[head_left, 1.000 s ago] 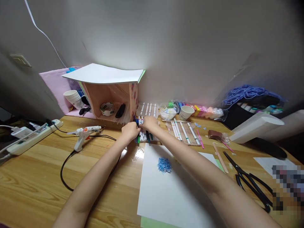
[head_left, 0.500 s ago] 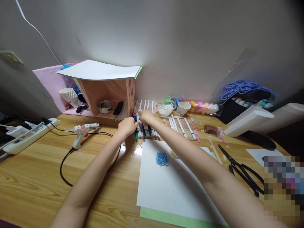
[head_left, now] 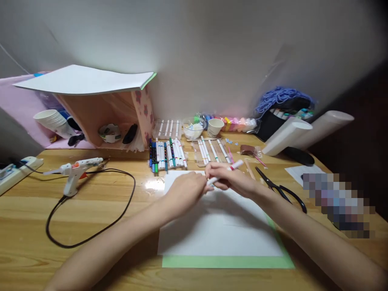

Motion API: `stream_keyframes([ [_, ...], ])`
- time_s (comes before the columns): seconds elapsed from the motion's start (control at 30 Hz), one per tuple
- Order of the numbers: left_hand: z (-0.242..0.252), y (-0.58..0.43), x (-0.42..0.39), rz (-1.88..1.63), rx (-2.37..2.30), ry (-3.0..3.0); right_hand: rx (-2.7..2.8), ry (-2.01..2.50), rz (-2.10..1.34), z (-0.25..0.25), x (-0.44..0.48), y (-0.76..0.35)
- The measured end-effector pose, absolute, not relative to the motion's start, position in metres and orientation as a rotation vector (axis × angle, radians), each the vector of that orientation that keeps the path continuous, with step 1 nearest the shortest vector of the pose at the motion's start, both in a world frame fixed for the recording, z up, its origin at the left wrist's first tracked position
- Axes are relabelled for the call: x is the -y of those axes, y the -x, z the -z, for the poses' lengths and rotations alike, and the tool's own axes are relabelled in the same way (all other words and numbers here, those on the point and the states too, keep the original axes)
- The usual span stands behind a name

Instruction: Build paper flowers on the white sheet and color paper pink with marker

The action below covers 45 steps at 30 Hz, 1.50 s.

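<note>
A white marker with a red band [head_left: 235,165] is held above the white paper [head_left: 212,230]. The fingers of my right hand [head_left: 232,178] are wrapped round it. My left hand [head_left: 189,190] is closed at the marker's lower left end, its fingertips against it. Under the paper a green sheet [head_left: 227,262] shows along the front and right edges. Beyond my hands lies a row of markers [head_left: 168,154], and to its right a tray of markers [head_left: 198,155].
A glue gun [head_left: 74,176] with a looped black cable lies at the left. Behind it stands a pink box [head_left: 142,117] with a white sheet on top. Black scissors [head_left: 280,190] lie on the right. A paper cup [head_left: 216,127] and bowl [head_left: 194,130] stand at the back.
Both hands have come back from the marker row to over the paper, now with a white marker. The view has shifted to the right.
</note>
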<state>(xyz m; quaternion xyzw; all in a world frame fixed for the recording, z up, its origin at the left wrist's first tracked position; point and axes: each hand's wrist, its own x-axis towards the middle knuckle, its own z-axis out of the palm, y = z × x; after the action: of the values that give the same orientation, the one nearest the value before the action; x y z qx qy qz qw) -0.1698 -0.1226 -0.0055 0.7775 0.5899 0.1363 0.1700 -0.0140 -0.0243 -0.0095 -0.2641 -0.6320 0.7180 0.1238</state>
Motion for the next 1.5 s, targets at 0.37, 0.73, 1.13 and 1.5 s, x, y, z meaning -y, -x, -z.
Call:
stream_keyframes([
  [0.37, -0.011, 0.087, 0.142, -0.302, -0.587, -0.859, 2.153, 0.4, -1.749, -0.016, 0.089, -0.119],
  [0.73, 0.003, 0.153, 0.158, -0.274, -0.88, -1.156, 1.585, 0.963, -1.121, 0.001, 0.051, -0.18],
  [1.13, 0.088, 0.131, 0.127, -0.46, -1.284, -2.718, 1.993, 0.815, -1.539, 0.086, 0.041, -0.086],
  [1.5, 0.089, 0.131, 0.127, -0.522, -1.262, -2.736, 1.958, 0.901, -1.491, 0.087, 0.039, -0.086],
])
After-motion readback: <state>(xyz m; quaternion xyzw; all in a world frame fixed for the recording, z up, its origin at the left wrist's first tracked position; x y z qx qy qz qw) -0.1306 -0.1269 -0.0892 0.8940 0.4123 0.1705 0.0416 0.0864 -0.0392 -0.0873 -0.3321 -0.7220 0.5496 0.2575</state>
